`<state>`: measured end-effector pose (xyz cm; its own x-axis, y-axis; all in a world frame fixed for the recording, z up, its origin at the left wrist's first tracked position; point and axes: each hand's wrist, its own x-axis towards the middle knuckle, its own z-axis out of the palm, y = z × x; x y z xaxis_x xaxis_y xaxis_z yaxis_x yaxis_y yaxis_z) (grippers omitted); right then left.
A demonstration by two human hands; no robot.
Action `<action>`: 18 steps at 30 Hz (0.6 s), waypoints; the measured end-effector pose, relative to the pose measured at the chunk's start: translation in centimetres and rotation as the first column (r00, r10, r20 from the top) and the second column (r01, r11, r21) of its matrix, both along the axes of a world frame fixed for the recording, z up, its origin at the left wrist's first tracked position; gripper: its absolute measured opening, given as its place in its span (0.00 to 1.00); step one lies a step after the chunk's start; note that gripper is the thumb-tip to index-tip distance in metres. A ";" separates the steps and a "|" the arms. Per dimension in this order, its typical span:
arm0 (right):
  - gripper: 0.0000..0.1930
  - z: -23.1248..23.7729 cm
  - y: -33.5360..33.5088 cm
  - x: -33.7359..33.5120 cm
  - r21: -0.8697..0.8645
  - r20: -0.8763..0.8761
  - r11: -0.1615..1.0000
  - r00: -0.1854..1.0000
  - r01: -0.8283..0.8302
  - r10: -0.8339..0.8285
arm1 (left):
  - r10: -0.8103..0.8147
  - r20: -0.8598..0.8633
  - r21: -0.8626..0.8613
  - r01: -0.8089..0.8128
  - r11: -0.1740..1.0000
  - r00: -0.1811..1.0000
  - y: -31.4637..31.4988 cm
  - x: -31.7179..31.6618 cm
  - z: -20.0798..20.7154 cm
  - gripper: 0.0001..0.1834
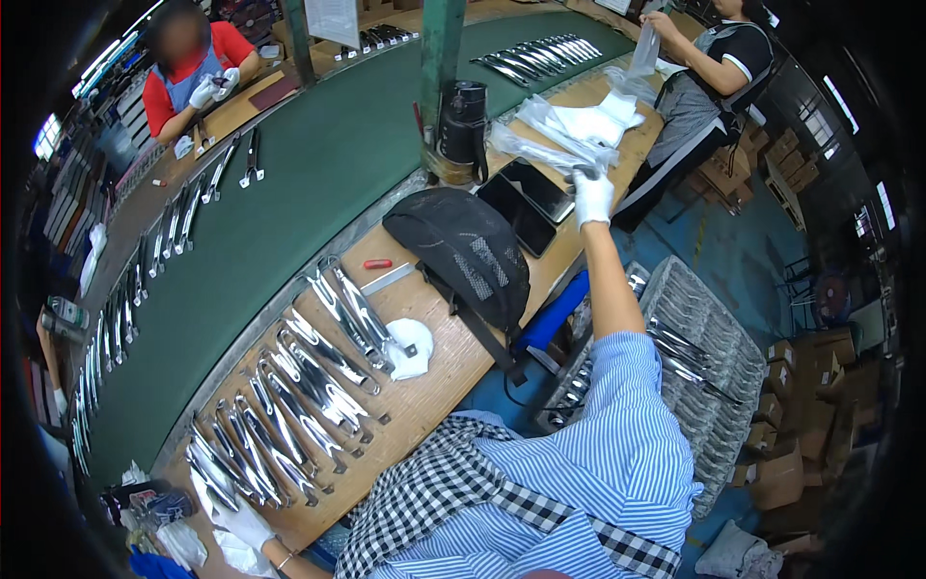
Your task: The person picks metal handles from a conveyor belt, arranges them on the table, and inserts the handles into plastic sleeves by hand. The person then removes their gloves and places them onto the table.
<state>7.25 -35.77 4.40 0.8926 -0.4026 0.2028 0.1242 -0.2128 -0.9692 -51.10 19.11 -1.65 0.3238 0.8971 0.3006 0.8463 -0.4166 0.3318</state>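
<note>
My right hand (592,198), in a white glove with grey fingertips, reaches far forward past the black backpack (463,253). Its fingers are bent at the right edge of a phone-like dark device (540,188), close to clear plastic bags (555,135); what they grip, if anything, is hidden. My left hand (243,524), also gloved in white, is low at the left end of a row of shiny bent metal pieces (280,415). Its fingertips meet the nearest piece, but whether they close on it does not show. A white round pad (412,349) lies at the row's right end.
A green conveyor belt (318,154) curves past the wooden bench, carrying more metal pieces (535,60). Two co-workers sit beyond it and at far right. A black bottle (465,130) stands by a green post (442,58). At my right is a grey tray (709,357) of metal parts.
</note>
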 end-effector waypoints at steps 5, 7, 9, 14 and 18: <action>0.12 -2.4 -5.1 9.8 -0.335 0.186 0.881 0.940 0.333 -0.285 | 0.013 -0.073 -0.003 -0.013 1.000 0.997 1.0 -1.2 -0.9 0.29; 0.13 -2.2 -5.1 12.0 -0.449 0.107 0.830 0.942 0.331 -0.318 | 0.036 -0.009 -0.043 -0.036 0.998 0.999 -0.5 -1.1 0.4 0.28; 0.13 -2.2 -4.8 14.1 -0.550 0.038 0.775 0.937 0.310 -0.348 | 0.071 -0.244 0.072 -0.055 0.996 0.967 -0.3 -3.2 1.5 0.27; 0.20 -2.9 -4.8 17.4 -0.605 -0.086 0.783 0.966 0.144 -0.244 | 0.262 -0.371 0.368 -0.118 0.922 0.891 -5.0 -3.2 5.7 0.19; 0.25 -3.5 -5.9 19.2 -0.742 -0.160 0.666 0.943 0.080 -0.291 | 0.004 -0.017 0.134 -0.002 0.991 1.000 -3.4 -8.8 5.2 0.30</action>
<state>26.42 -41.63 0.88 0.8753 -0.3882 0.2883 -0.2118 -0.8438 -0.4931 -59.92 15.67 3.50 0.3274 0.8499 0.4129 0.8526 -0.4541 0.2586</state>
